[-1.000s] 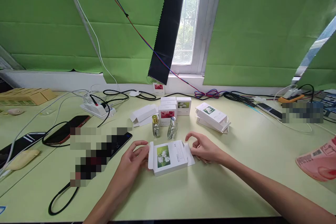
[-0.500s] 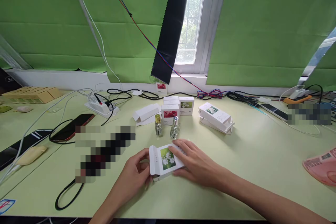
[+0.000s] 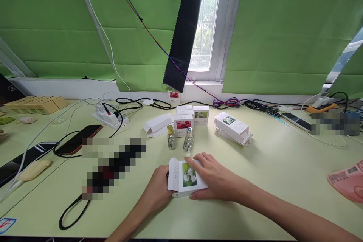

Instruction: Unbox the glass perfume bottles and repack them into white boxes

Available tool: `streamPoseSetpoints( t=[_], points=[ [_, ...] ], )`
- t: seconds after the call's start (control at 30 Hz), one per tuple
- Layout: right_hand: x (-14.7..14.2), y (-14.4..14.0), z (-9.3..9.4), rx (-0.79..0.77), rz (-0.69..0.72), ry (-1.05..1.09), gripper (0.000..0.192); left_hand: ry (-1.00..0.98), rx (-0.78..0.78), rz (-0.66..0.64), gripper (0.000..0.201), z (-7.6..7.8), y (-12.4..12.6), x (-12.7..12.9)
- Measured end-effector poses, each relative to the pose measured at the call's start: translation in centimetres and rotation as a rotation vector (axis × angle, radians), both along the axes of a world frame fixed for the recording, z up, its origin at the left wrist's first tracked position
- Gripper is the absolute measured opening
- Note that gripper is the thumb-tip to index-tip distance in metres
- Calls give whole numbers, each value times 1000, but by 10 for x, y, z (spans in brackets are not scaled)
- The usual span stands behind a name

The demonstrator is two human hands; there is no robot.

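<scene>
A small white cardboard box (image 3: 189, 176) with a white-flower picture lies tilted just above the table, its top flap raised on the left. My right hand (image 3: 219, 177) grips its right part, fingers over the top and thumb along the near side. At the open left end is my left hand (image 3: 159, 186), curled, with its fingertips hidden behind the flap. Beyond the box stand a gold-capped glass bottle (image 3: 171, 139) and a silver-capped glass bottle (image 3: 188, 140). Behind these bottles is a white box with a red-flower picture (image 3: 183, 125).
Two more white boxes (image 3: 232, 126) lie stacked to the right, and a blank white carton (image 3: 159, 124) lies to the left. A power strip (image 3: 109, 117), cables and phones (image 3: 79, 140) occupy the left side. A pink banknote (image 3: 347, 181) lies at the far right.
The held box has shifted slightly right with both hands. My left hand has moved closer in to its open end, so its fingers are now hidden behind the flap.
</scene>
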State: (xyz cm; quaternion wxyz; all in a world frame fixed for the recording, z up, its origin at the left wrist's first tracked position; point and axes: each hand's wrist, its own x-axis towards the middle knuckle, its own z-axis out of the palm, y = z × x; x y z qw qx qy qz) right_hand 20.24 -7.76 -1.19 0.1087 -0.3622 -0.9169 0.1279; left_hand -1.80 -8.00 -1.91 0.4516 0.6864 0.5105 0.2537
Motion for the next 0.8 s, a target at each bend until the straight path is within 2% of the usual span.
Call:
streamPoseSetpoints(
  t=[0.1, 0.23, 0.43, 0.57, 0.7, 0.8],
  points=[
    [7, 1, 0, -38, -28, -19, 102, -34, 9, -51, 10, -3, 2, 5],
    [21, -1, 1, -63, -70, -26, 107, -13, 10, -87, 13, 3, 3, -1],
    [40, -4, 3, -120, -179, -52, 105, 81, 22, -45, 19, 12, 13, -28],
    [51, -4, 6, -150, -229, -63, 103, 51, -73, -41, 26, 11, 19, -48],
    [72, 0, 4, -172, -291, -102, 103, -15, -111, -58, 23, 10, 23, -66],
    [84, 4, -1, -119, -376, -148, 107, -79, -143, -65, 24, 12, 24, -72]
  ],
)
